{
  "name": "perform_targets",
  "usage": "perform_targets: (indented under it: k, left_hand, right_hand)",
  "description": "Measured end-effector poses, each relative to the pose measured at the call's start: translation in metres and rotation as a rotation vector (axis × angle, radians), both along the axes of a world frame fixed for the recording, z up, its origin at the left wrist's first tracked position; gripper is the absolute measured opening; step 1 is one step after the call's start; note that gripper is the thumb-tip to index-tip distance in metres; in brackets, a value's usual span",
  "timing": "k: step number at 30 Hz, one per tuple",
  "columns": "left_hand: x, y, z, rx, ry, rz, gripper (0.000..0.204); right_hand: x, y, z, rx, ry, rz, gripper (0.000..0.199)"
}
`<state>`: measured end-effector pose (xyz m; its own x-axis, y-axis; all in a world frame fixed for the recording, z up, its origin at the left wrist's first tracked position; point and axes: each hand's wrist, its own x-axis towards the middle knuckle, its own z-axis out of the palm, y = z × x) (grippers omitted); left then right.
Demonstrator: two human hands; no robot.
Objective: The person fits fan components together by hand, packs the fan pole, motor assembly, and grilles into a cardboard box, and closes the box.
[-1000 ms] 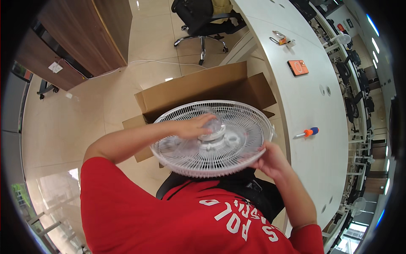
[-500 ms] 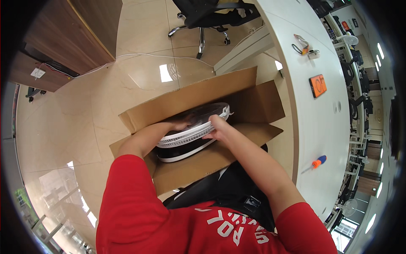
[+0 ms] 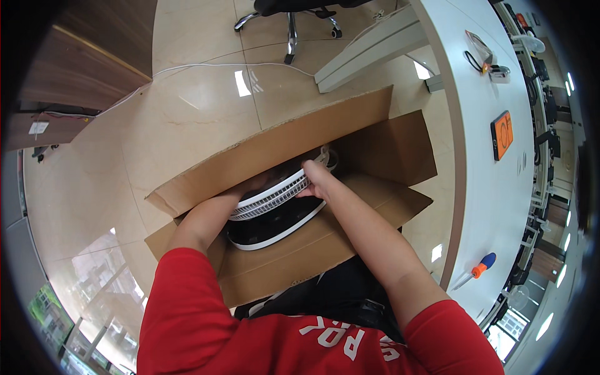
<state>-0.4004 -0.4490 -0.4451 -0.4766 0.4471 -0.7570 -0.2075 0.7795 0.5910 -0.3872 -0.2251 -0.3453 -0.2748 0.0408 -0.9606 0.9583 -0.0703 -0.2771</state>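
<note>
Glossy beige tile floor, white curved worktop alongside. Right hand (image 3: 314, 178) grips the rim of the round white plastic fan grille (image 3: 270, 197) inside the open brown corrugated cardboard box (image 3: 281, 259); left hand hidden under a flap, grip undetermined. Advisable: lower level, fingers clear of the thin ribs.

Glossy beige tile floor (image 3: 187, 119) reflects ceiling lights; a long white surface (image 3: 494, 206) curves right, dark wooden cabinet (image 3: 75, 56) left.
</note>
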Motion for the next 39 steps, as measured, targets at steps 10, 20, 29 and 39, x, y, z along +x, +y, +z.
perform_targets:
  k: [10,20,29,39]
  left_hand:
    - [-0.003,-0.004,0.097,-0.085,-0.016,0.182,0.054]
    - [0.029,-0.079,0.060,-0.097,-0.008,0.431,0.061]
    - [0.088,-0.152,0.252,0.105,0.470,0.412,0.035]
    - [0.151,-0.265,0.261,-0.274,0.607,0.697,0.057]
  right_hand:
    - [-0.001,0.023,0.037,-0.146,-0.024,0.311,0.096]
    - [0.062,0.077,0.169,0.597,0.679,0.639,0.056]
    - [0.186,0.163,0.162,1.374,0.549,0.215,0.067]
    - [0.139,0.221,0.165,1.732,1.184,0.236,0.047]
